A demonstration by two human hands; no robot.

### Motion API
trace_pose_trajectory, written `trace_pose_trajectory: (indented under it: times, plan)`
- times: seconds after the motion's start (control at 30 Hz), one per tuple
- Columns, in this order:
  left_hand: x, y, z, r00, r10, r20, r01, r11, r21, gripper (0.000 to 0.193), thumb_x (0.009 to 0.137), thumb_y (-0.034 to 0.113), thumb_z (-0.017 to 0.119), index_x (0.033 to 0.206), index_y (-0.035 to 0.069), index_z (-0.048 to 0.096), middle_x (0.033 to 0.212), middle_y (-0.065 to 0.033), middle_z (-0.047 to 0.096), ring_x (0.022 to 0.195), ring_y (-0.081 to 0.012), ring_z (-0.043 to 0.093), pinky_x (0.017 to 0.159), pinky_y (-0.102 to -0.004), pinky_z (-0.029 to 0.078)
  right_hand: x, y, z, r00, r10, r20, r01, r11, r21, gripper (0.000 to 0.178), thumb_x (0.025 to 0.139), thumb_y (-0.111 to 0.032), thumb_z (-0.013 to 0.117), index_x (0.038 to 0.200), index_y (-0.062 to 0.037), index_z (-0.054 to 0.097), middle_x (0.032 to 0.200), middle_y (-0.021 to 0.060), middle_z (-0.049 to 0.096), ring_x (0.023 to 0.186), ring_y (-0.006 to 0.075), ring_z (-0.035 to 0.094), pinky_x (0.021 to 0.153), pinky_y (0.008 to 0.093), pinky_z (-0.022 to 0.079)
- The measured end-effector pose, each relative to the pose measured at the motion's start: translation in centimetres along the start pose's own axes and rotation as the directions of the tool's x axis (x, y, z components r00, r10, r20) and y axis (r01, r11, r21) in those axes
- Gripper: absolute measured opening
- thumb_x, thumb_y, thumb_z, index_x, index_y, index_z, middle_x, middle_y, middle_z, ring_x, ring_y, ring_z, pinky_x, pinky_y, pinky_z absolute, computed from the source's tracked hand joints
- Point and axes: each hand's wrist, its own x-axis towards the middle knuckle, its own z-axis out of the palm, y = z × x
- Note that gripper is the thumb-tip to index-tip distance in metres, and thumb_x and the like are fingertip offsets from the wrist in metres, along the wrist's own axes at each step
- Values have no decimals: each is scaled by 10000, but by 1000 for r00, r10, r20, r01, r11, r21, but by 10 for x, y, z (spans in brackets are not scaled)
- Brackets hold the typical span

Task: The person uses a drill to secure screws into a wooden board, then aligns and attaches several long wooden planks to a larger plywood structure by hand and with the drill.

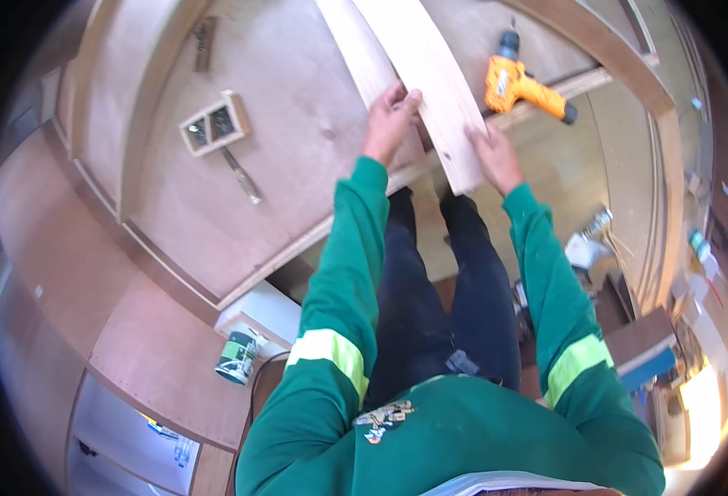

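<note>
A long pale wooden board lies across the brown plywood worktop, its near end at the table's front edge. My left hand grips the board's left edge near that end. On the right side, my right hand rests against the board's near corner, fingers on its edge. Both green sleeves with yellow bands reach up from the lower edge. A second pale strip lies under the board on its left.
An orange cordless drill lies on the worktop right of the board. A small wooden two-cell box and a chisel-like tool lie to the left. A green can stands below the table. Clutter and tools sit at right.
</note>
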Motion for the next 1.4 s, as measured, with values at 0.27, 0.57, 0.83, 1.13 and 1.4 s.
trace_pose_trajectory:
  times: [0.27,0.57,0.83,1.13,1.4]
  plan:
    - [4,-47,-36,971,-80,-224,130,968,216,779,774,346,897,1321,-75,535,1238,-208,676,1109,-287,665,1002,-384,512,-44,-42,-15,991,102,-84,-107,993,-48,604,1035,-526,531,927,60,629,858,300,632,787,425,610,747,492,468]
    - [-102,-11,-30,856,198,-478,-150,979,138,239,889,139,770,1012,-26,646,917,-120,711,840,-169,645,800,-337,524,-73,-61,-2,985,136,-105,-142,989,-50,594,1028,-542,542,917,38,612,820,290,634,779,461,615,705,499,472]
    - [-85,-35,-52,739,439,-511,-22,774,633,303,878,263,739,996,18,605,975,-217,640,894,-425,637,788,-493,508,-92,-42,39,983,131,-126,-146,982,-119,617,1015,-559,545,938,50,601,869,319,651,858,514,627,761,548,475]
    - [-57,-82,-82,828,382,-412,27,705,708,367,922,302,686,1154,40,576,1142,-210,597,988,-426,627,846,-524,501,-54,-48,105,978,146,-148,-160,983,-92,636,978,-585,581,1007,48,619,970,339,678,961,521,649,839,550,502]
    - [-42,-76,-115,967,216,-132,-163,931,327,535,1057,312,570,1510,37,489,1099,-176,567,1031,-297,572,957,-373,482,-47,-38,153,979,169,-113,-177,982,-67,722,936,-667,608,1050,46,618,986,330,686,972,507,659,848,529,516]
